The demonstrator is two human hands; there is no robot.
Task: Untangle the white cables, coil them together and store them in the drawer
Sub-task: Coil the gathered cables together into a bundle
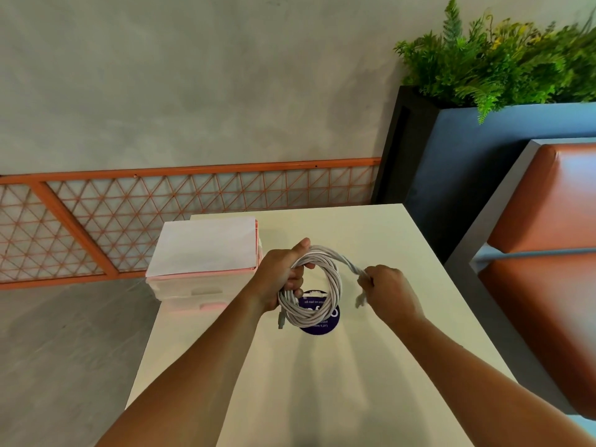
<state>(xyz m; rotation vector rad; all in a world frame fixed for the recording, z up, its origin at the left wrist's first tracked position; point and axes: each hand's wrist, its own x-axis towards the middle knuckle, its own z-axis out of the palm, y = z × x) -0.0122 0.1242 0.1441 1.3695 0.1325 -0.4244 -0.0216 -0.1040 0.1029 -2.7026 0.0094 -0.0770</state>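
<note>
Coiling is the step in hand, and it looks nearly done. The cables form a round ring of many turns, held in the air just above the desk and over a purple sticker. The left hand grips the ring at its ten o'clock side, with the thumb over the top and the fingers curled through the middle. The right hand, at three o'clock from the ring, pinches the last twisted stretch, which runs taut from the top of the ring. A short loose end hangs below this hand's fingers. A plug dangles from the ring at seven o'clock.

The next move is probably to lay or wrap that last stretch onto the ring so the turns hold. One hand must then let go to pull a drawer open, since the fronts appear closed.

The cables are thin, white and smooth-jacketed. They look pliant but springy, so the ring would likely loosen if let go. The desk is pale, flat and matt. At nine o'clock from the ring, at the desk's edge, stands the drawer unit, a small box of cloudy plastic with pink trim and a white sheet on top. Beyond are an orange lattice rail and a grey wall. Ferns in a dark planter are at one o'clock, and an orange padded bench is at three.
</note>
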